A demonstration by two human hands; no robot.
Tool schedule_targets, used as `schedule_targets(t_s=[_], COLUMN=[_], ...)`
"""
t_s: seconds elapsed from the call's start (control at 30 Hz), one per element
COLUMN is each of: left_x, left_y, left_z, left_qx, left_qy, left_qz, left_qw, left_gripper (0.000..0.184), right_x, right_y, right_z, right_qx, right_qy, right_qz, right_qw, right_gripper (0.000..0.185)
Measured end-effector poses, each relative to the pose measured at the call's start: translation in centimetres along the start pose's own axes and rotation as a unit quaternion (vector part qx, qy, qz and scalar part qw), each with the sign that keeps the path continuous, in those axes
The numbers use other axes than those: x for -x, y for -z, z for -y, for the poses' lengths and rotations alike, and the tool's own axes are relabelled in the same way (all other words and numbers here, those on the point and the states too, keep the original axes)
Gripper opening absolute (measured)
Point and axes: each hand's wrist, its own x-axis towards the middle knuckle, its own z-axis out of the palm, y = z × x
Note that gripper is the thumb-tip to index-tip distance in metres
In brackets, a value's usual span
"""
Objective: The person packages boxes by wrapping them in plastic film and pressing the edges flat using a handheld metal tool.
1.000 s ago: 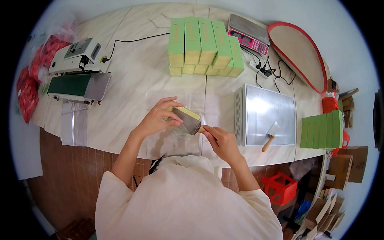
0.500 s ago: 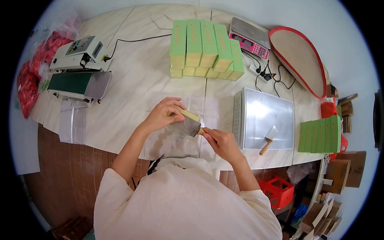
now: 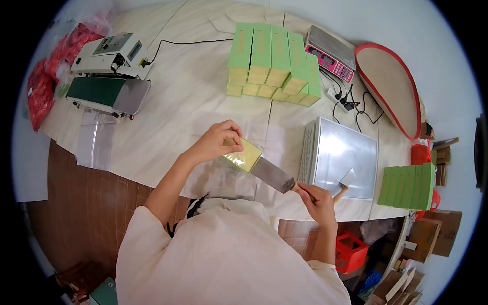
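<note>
My left hand [image 3: 217,141] grips a small pale-yellow box [image 3: 247,153] with shiny clear film on it, held over the near part of the table. In my right hand [image 3: 318,204] is the wooden handle of a scraper with a wide flat metal blade [image 3: 272,174]. The blade's far end meets, or lies just beside, the right edge of the box; I cannot tell whether they touch. To the right, a second scraper [image 3: 347,179] with a wooden handle rests on a flat metal-topped box [image 3: 333,150], near my right hand.
Stacked green-and-yellow boxes [image 3: 262,56] stand at the back, beside a pink scale [image 3: 330,63] and a power strip with cables [image 3: 351,104]. More green boxes [image 3: 406,185] stand at the right. A sealing machine [image 3: 104,76] and clear bags [image 3: 95,140] are at the left.
My right hand has moved right and down, drawing the scraper's blade away from the box. My left hand keeps the box, now turned with its film-covered face showing. The view has shifted slightly.
</note>
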Motion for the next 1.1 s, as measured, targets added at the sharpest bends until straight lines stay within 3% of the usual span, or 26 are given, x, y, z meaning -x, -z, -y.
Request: schedule_targets(t_s=[0.17, 0.23, 0.33, 0.43, 0.53, 0.6, 0.63, 0.7, 0.73, 0.83, 1.1], left_x=[-0.2, -0.3, -0.1, 0.3, 0.7, 1.3, 1.5, 1.9, 2.0, 1.7, 0.5], left_y=[-0.5, -0.4, -0.3, -0.6, -0.9, -1.8, -2.6, -4.2, -4.6, -5.1, -5.0], left_z=[0.1, 0.1, 0.1, 0.7, 2.7, 3.7, 3.9, 4.2, 4.2, 4.5, 6.0], left_qx=[-0.046, -0.045, -0.068, -0.085, 0.03, 0.245, 0.245, 0.323, 0.284, 0.231, 0.244], left_qy=[0.001, 0.008, -0.02, 0.019, 0.038, 0.109, 0.106, -0.002, -0.007, -0.007, -0.026], left_qz=[-0.018, -0.02, -0.026, -0.083, -0.139, -0.175, -0.175, -0.237, -0.256, -0.274, -0.278], left_qw=[0.999, 0.999, 0.997, 0.993, 0.989, 0.947, 0.948, 0.916, 0.924, 0.933, 0.929], left_gripper=[0.012, 0.012, 0.012, 0.014, 0.019, 0.038, 0.038, 0.058, 0.065, 0.063, 0.058], right_x=[-0.6, -1.7, -3.2, -3.9, -4.4, -4.4, -4.3, -4.0, -3.8, -2.9, 0.0], right_y=[-1.2, -2.5, -4.3, -5.2, -5.0, -4.7, -4.6, -4.8, -4.9, -4.9, -4.1], right_z=[0.6, 2.0, 2.8, 2.0, 2.0, 2.0, 2.0, 1.9, 1.7, 1.5, 1.3], right_qx=[-0.049, -0.058, -0.062, -0.067, -0.053, -0.034, -0.02, -0.006, 0.008, 0.038, 0.096], right_qy=[0.029, 0.024, 0.047, 0.039, 0.031, 0.026, 0.027, 0.026, 0.034, 0.039, 0.026], right_qz=[-0.018, 0.055, 0.059, 0.047, 0.026, 0.02, 0.022, 0.024, 0.003, -0.017, -0.027], right_qw=[0.998, 0.996, 0.995, 0.996, 0.998, 0.999, 0.999, 0.999, 0.999, 0.998, 0.995], right_gripper=[0.019, 0.018, 0.017, 0.017, 0.017, 0.017, 0.017, 0.018, 0.017, 0.017, 0.018])
